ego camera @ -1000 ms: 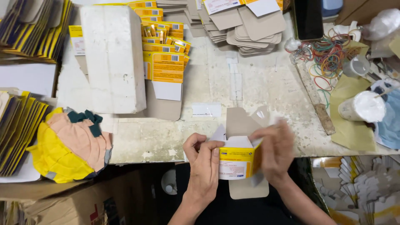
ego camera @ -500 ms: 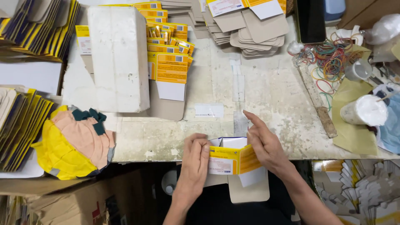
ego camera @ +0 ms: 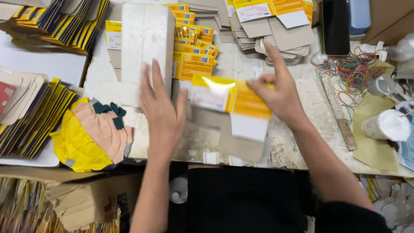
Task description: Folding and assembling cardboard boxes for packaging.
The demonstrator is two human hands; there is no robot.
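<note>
My right hand (ego camera: 278, 92) pinches a flat yellow and white cardboard carton blank (ego camera: 230, 108) above the worktable, its brown flap hanging toward me. The blank is blurred by motion. My left hand (ego camera: 161, 110) hovers flat with fingers spread, just left of the blank and not gripping it. Behind it a row of glued yellow cartons (ego camera: 192, 47) lies overlapping, next to a white block (ego camera: 146, 47).
Stacks of flat blanks lie at the far left (ego camera: 56, 21) and at the back (ego camera: 267, 21). A yellow and peach cloth bundle (ego camera: 92, 136) sits at the left front. Coloured rubber bands (ego camera: 351, 75), a white cup (ego camera: 386, 125) and a dark phone (ego camera: 336, 26) are on the right.
Both hands have moved away from my body, from the table's front edge to over its middle, carrying the carton. My left hand has let go and spread flat.
</note>
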